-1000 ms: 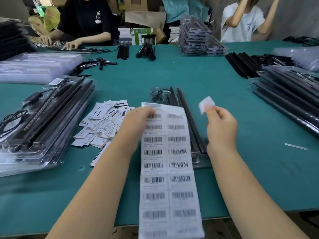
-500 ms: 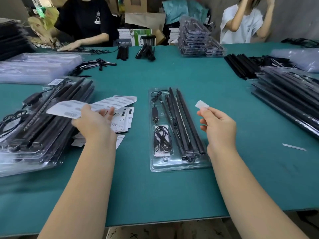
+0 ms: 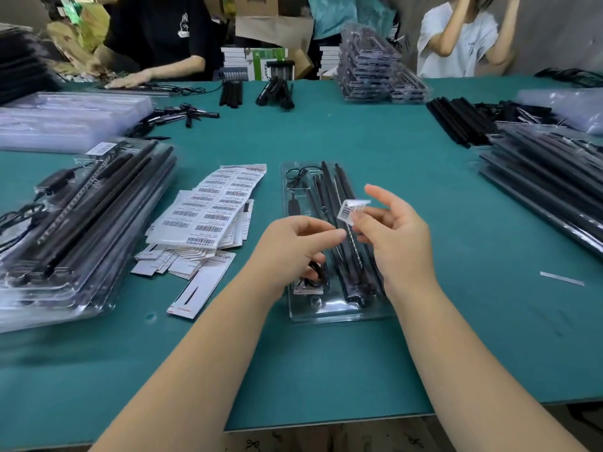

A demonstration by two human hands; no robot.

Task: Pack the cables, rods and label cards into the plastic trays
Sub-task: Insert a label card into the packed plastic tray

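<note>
A clear plastic tray [image 3: 326,313] lies in front of me with black rods [image 3: 329,190] and a coiled cable [image 3: 295,175] in it. Above it my right hand [image 3: 396,238] pinches a small barcode sticker [image 3: 349,209] between thumb and finger, its other fingers spread. My left hand [image 3: 293,246] hovers just left of the sticker with fingers loosely curled, holding nothing. The barcode label sheet [image 3: 212,210] lies on the table to the left, on top of a heap of label cards [image 3: 189,265].
A stack of packed trays [image 3: 75,223] sits at the left, and more packed trays [image 3: 548,177] at the right. Loose black rods [image 3: 456,122] lie at the far right. Two people work at the far edge. A paper strip [image 3: 561,278] lies on the mat.
My left hand laid the label sheet on the cards and came over the tray. My right hand brought the peeled sticker down and inward, over the rods.
</note>
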